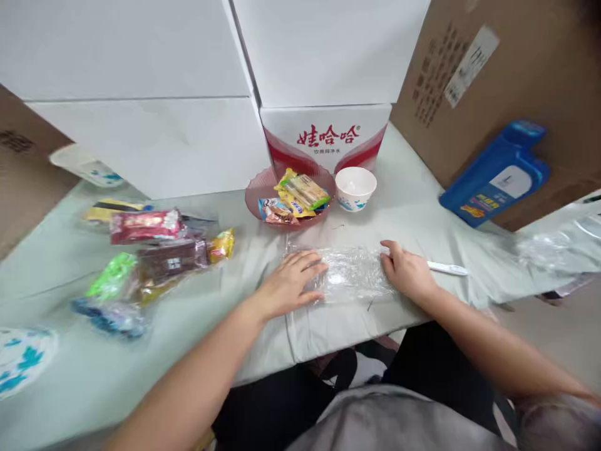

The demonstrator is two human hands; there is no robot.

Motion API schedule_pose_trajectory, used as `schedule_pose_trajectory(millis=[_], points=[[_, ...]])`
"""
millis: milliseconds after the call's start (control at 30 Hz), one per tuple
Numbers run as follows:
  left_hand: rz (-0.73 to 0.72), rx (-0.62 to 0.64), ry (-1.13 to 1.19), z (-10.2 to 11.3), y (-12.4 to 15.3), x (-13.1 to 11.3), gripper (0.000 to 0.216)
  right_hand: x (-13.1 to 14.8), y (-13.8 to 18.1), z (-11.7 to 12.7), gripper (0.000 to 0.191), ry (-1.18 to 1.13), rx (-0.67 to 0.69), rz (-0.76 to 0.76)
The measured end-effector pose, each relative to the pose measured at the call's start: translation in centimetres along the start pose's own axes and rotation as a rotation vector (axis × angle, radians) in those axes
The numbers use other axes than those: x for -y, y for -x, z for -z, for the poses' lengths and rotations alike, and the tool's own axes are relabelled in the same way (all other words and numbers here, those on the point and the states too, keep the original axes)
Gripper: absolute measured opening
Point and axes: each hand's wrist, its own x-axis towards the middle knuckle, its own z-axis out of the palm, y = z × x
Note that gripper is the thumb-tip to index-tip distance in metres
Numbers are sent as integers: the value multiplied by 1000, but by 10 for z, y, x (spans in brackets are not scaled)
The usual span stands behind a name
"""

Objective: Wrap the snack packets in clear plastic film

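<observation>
A clear plastic bag lies flat on the pale green tablecloth near the front edge. My left hand rests flat on the bag's left end, fingers spread. My right hand presses on the bag's right end, fingers partly curled downward. Neither hand grips anything. Just right of my right hand lies a white pen-like stick.
Behind the bag stand a pink bowl of wrapped snacks and a white cup. Several snack packets lie at the left. White boxes, a red-printed carton, brown cardboard and a blue jug line the back.
</observation>
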Motion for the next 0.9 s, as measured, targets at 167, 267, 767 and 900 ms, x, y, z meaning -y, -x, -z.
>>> schedule_pose_trajectory(millis=[167, 267, 767, 900], points=[[5, 0, -34, -3, -1, -2, 68, -11, 2, 6, 33, 49, -188, 66], [-1, 10, -53, -1, 0, -3, 69, -3, 6, 8, 39, -6, -264, 339], [-10, -7, 73, 18, 12, -15, 75, -25, 48, 3, 73, -163, -9, 699], [-36, 68, 218, 29, 14, -22, 28, -30, 68, 1, 26, -345, -97, 666]])
